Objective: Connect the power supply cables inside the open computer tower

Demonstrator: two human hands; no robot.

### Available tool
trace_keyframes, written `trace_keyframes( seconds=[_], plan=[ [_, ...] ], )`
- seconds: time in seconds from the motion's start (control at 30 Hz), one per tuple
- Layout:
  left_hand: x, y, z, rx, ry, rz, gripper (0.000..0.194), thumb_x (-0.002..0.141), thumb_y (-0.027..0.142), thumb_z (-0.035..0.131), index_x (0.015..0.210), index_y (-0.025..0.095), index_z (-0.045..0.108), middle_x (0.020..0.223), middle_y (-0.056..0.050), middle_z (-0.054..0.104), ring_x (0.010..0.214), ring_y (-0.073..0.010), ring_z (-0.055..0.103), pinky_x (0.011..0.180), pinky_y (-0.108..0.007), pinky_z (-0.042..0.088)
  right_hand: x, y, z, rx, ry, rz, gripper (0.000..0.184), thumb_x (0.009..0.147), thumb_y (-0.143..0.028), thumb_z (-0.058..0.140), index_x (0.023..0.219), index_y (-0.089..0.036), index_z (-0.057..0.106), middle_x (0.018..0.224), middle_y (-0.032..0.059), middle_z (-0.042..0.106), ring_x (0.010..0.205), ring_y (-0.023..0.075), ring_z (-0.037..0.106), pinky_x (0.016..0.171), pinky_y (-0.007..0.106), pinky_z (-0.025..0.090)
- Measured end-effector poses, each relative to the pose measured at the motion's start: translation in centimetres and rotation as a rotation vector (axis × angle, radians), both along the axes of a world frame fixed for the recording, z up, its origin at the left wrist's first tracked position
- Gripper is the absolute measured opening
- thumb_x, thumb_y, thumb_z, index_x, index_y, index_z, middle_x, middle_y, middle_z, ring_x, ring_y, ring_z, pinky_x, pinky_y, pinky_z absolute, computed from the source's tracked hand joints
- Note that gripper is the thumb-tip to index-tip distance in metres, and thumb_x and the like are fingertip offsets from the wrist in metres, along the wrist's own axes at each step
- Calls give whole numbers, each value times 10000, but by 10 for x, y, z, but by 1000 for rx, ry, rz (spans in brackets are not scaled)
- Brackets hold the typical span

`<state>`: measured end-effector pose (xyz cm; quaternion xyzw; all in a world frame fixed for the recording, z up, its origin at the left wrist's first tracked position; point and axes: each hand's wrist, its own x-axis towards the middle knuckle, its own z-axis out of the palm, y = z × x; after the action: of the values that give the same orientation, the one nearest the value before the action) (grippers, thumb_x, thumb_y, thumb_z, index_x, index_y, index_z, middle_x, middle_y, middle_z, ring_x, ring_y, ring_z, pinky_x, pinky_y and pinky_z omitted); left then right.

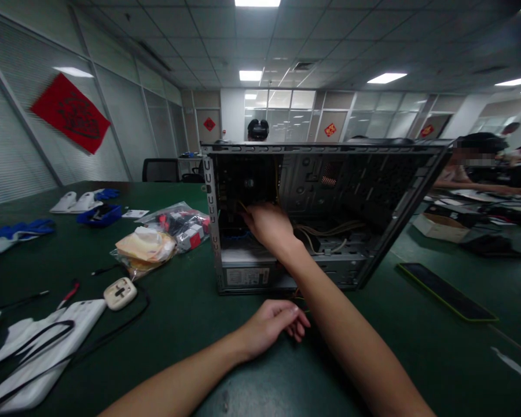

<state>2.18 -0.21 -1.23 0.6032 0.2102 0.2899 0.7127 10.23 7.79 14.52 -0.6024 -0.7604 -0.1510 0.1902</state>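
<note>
Right hand deep in the computer case, left hand low outside

And we're looking straight into it: the case stands upright on the green table, open side towards the person, presumably so an arm can go right in. Set a clock face on the case: the right hand is in at nine o'clock, fingertips beside a thin yellow wire; whether they pinch it, I can't tell, it's too dark in there. Left hand at seven, well apart from the right, fingers loosely curled and seemingly empty, just in front of the case; it's clear of the opening, perhaps to leave the other arm room. Further out at nine, a clear bag gathers small parts, likely to stop them straying. Now the writing! At eight, a pale label on the case carries print, too small to read. Out towards ten, a red paper bears dark characters I can't make out. No brand readable.
</note>
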Motion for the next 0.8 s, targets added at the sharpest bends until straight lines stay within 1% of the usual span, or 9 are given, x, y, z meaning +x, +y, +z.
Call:
trace_keyframes(
  seconds=[0.23,0.5,0.8],
  plan=[
    [1,-2,4,-9,22,7,687,768,786,632,826,103,682,730,-55,607,660,-157,560,677,-290,428,0,1,0,-27,-30,-77,380,1051,-354,404,1091,-164,731,1027,167,738,934,308,723,770,378,562],
    [-1,-2,5,9,17,-19,667,784,763,636,838,100,685,743,-51,601,672,-153,554,688,-289,430,0,-1,0,-11,-34,-96,344,1040,-342,440,1103,-170,730,1045,167,737,954,304,722,782,375,566],
    [1,-2,3,25,5,-24,667,788,767,632,831,105,696,737,-50,606,672,-153,556,683,-285,434,-1,0,-2,-24,-34,-125,378,1046,-347,410,1116,-158,730,1068,189,727,960,310,715,788,386,559]
  ],
)
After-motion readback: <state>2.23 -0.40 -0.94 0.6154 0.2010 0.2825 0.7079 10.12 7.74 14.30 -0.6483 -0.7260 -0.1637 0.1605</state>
